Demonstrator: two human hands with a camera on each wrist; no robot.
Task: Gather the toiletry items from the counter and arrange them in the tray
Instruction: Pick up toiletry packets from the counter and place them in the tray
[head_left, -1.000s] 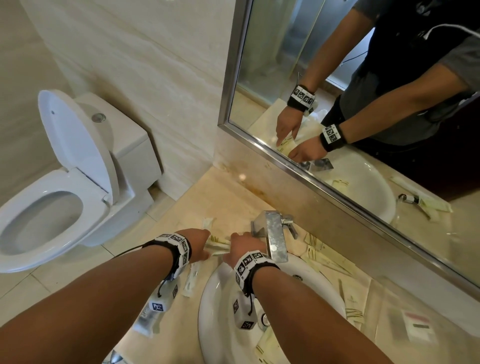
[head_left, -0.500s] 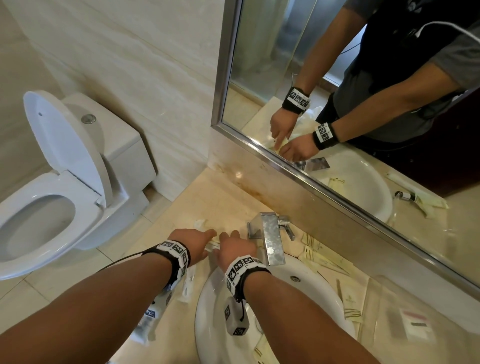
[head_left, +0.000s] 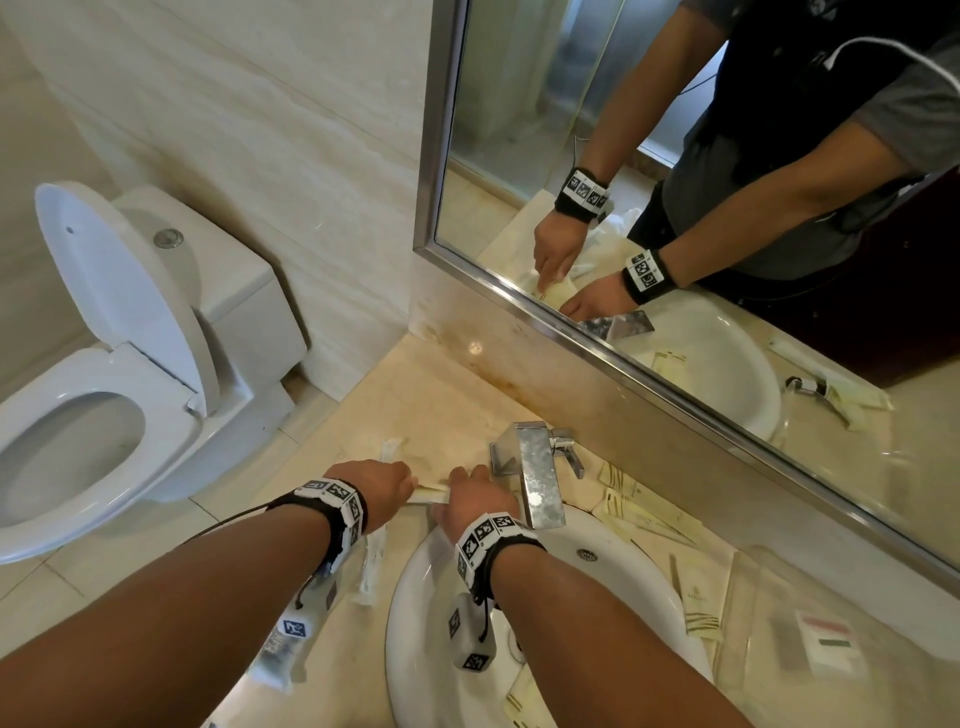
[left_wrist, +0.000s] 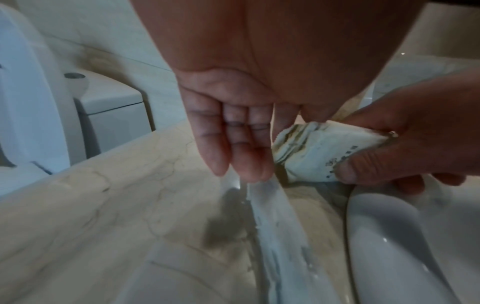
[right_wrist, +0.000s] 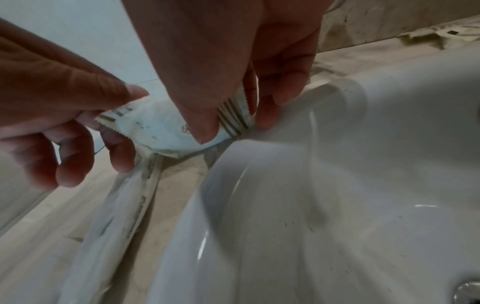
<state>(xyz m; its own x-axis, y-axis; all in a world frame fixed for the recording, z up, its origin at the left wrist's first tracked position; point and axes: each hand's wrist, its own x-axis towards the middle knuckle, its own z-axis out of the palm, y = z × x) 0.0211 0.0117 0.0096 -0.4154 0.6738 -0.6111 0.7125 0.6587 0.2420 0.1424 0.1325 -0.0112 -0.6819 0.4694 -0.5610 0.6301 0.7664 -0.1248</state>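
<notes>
A small stack of cream sachets (head_left: 429, 493) with dark stripes hangs just above the counter, left of the faucet. My left hand (head_left: 402, 480) pinches its left end between thumb and fingers (right_wrist: 114, 115). My right hand (head_left: 462, 480) pinches its right end, thumb on top (right_wrist: 233, 121). The stack (left_wrist: 319, 152) sits beside the sink's rim. A long clear packet (left_wrist: 275, 226) lies on the counter under my left fingertips. The clear tray (head_left: 893, 597) stands at the far right with a small labelled packet inside.
The white sink (head_left: 623, 587) and chrome faucet (head_left: 535, 467) sit in the counter's middle. More cream sachets (head_left: 644, 514) lie between faucet and tray, and others at the sink's front (head_left: 524, 696). Another packet (head_left: 275, 654) lies under my left forearm. A toilet (head_left: 104, 389) stands at left.
Half a second ago the fingers of both hands were lifted and spread over the sachets. Now both hands grip the stack from either end.
</notes>
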